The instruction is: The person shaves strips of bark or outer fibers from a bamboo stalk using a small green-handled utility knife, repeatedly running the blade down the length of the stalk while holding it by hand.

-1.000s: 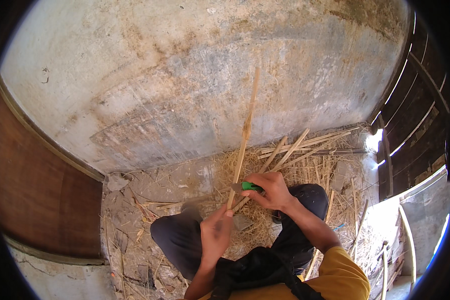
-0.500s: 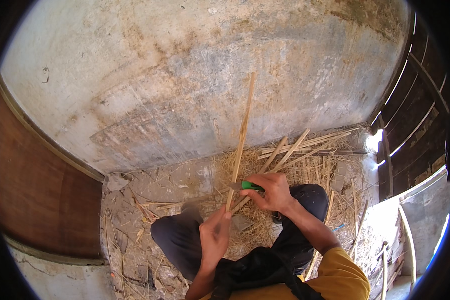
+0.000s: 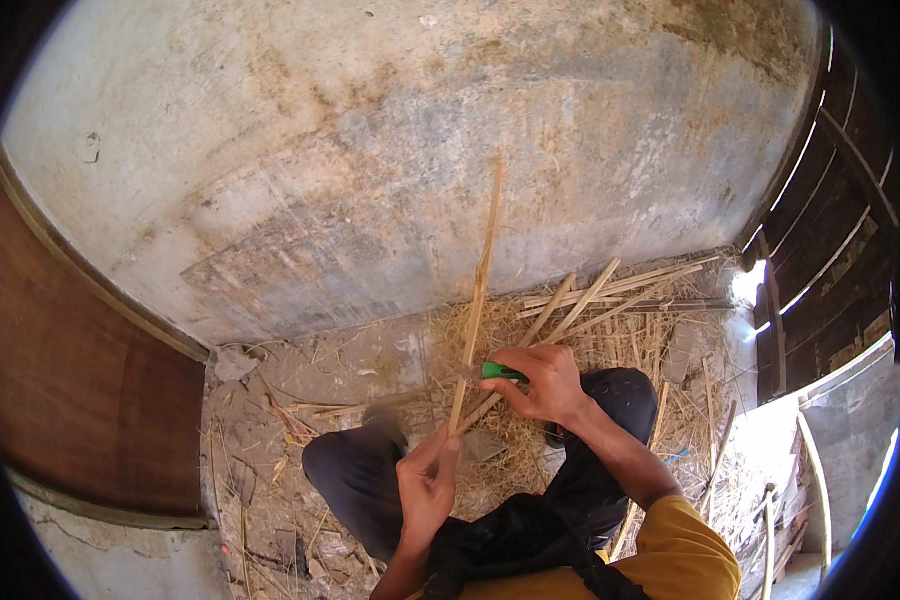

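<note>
from up on your head it came, the left of two fisheyes, looking down over your knees (image 3: pixel 355 480) and forward to the stained wall (image 3: pixel 370 200), upright and unmirrored! your left hand (image 3: pixel 427 488) and right hand (image 3: pixel 547 384) sat at close range, below the middle; your yellow sleeve (image 3: pixel 688 545) loomed at the lower edge, and the brown panel (image 3: pixel 95 380) bowed toward the rim.

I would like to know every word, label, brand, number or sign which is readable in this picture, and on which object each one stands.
None: no readable text appears anywhere.
Green-handled knife in the right hand: too small, and partly covered by fingers, to tell if it bears print.
Bamboo strip in the left hand: no lettering visible.
Plastered wall: stains and marks, no legible writing.
</note>
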The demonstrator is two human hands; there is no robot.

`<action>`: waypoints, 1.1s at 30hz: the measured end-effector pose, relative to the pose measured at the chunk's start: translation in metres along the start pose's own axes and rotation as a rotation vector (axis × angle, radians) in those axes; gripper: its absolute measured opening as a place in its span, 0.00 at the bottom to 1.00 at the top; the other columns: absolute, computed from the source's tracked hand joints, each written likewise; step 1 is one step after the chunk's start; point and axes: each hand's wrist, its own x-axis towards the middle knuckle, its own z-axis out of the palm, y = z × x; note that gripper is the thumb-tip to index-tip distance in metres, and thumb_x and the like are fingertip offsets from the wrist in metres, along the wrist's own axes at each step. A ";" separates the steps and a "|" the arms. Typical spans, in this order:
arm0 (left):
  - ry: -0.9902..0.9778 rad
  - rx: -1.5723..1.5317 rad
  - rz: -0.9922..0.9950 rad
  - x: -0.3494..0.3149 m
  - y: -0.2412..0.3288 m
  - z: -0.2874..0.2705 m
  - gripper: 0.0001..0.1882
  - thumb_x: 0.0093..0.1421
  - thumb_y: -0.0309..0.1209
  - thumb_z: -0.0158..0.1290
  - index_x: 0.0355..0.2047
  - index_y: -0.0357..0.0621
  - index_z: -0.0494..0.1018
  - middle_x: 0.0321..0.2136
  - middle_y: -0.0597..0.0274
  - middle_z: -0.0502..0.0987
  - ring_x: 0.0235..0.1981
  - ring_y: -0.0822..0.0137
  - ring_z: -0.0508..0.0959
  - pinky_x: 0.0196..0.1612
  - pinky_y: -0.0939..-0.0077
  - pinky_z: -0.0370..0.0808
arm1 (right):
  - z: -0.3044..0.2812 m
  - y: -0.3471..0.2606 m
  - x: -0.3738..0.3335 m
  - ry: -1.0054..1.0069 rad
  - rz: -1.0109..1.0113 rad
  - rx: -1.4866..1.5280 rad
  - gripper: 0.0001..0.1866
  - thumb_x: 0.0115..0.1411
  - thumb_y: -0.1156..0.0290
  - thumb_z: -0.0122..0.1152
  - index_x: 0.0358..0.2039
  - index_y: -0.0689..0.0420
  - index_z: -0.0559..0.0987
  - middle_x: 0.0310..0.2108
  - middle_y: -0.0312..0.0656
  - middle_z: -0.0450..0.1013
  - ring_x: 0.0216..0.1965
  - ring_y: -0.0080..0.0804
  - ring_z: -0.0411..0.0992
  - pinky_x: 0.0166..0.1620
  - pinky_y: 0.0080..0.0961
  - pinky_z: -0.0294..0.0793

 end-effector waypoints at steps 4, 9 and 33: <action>-0.056 -0.072 -0.061 -0.024 -0.002 0.004 0.14 0.74 0.28 0.59 0.54 0.32 0.83 0.26 0.73 0.74 0.27 0.84 0.66 0.27 0.82 0.62 | -0.028 0.035 0.015 0.079 0.353 -0.096 0.14 0.67 0.57 0.72 0.41 0.55 0.86 0.23 0.45 0.79 0.23 0.45 0.79 0.27 0.36 0.74; -0.103 -0.122 -0.136 -0.036 -0.017 -0.004 0.18 0.74 0.27 0.58 0.61 0.34 0.80 0.28 0.73 0.77 0.23 0.86 0.68 0.24 0.85 0.62 | -0.030 0.037 0.015 0.142 0.410 0.045 0.15 0.70 0.59 0.68 0.44 0.59 0.84 0.20 0.47 0.73 0.20 0.40 0.73 0.28 0.35 0.71; 0.098 -0.089 -0.004 0.002 0.004 0.005 0.18 0.69 0.24 0.63 0.58 0.35 0.82 0.33 0.68 0.82 0.26 0.86 0.71 0.24 0.86 0.66 | 0.008 0.014 -0.007 -0.179 -0.082 0.208 0.17 0.60 0.60 0.78 0.43 0.57 0.85 0.29 0.45 0.80 0.28 0.48 0.79 0.31 0.38 0.77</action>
